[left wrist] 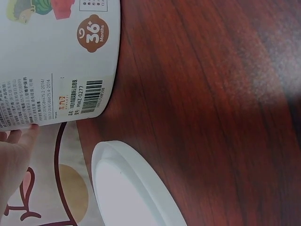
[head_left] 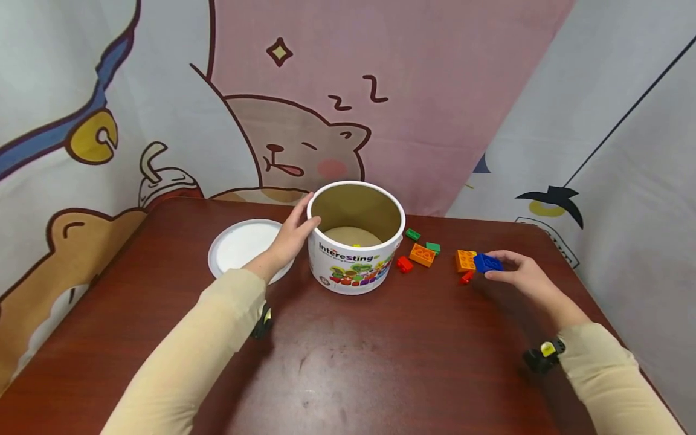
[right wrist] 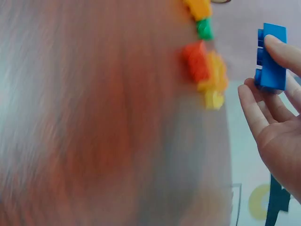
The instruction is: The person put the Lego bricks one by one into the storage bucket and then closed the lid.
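A white bucket printed with "Interesting" stands upright at the table's back, its lid off. My left hand holds its left side, with the thumb at the rim and the fingers along the outer wall. A small yellow piece shows inside. Over at the right, my right hand pinches a blue building block between thumb and fingers, clear of the table in the right wrist view. Close to it lie an orange block, a small red block and a yellow piece.
Left of the bucket, its round white lid lies on the dark wooden table. Beside the bucket's right side are another red block, another orange block and two green blocks. A cartoon-printed cloth hangs behind.
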Demonstrator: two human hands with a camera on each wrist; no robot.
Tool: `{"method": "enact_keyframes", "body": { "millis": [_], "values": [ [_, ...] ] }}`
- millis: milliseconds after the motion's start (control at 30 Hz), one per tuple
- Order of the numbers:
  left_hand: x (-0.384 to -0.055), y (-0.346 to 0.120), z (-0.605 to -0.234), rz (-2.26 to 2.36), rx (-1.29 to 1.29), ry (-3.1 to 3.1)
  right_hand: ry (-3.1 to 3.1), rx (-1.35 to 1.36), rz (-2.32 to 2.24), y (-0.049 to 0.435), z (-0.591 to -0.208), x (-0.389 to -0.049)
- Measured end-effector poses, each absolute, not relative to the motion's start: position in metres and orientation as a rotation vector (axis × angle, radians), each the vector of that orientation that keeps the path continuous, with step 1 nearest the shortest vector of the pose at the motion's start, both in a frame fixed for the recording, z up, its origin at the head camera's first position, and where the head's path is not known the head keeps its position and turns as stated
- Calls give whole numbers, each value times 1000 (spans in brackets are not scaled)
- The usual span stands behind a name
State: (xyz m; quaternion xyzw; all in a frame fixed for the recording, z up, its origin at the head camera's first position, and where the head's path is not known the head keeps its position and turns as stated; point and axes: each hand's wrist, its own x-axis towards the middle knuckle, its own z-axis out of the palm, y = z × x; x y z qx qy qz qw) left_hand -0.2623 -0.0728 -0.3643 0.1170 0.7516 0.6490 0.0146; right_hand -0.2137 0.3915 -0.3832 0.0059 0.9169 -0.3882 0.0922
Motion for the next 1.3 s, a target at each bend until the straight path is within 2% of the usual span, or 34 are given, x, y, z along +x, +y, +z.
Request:
{"method": "enact_keyframes", "body": {
  "millis": [433,733,1067,1300],
  "values": [
    [-262,-73,-365,2002,363,2340,2683,-142,-1344,334,-326,-231],
    [-262,-72,-365,1998,357,2359,2636,-269,-1380,273,-287,-244],
    [-262,-72,-366,1994,365,2352,2610,-435,-1381,211,-284,-260],
    [-261,-73,-365,2012,386,2345,2613,-453,-1372,192,-286,-265]
  ]
}}
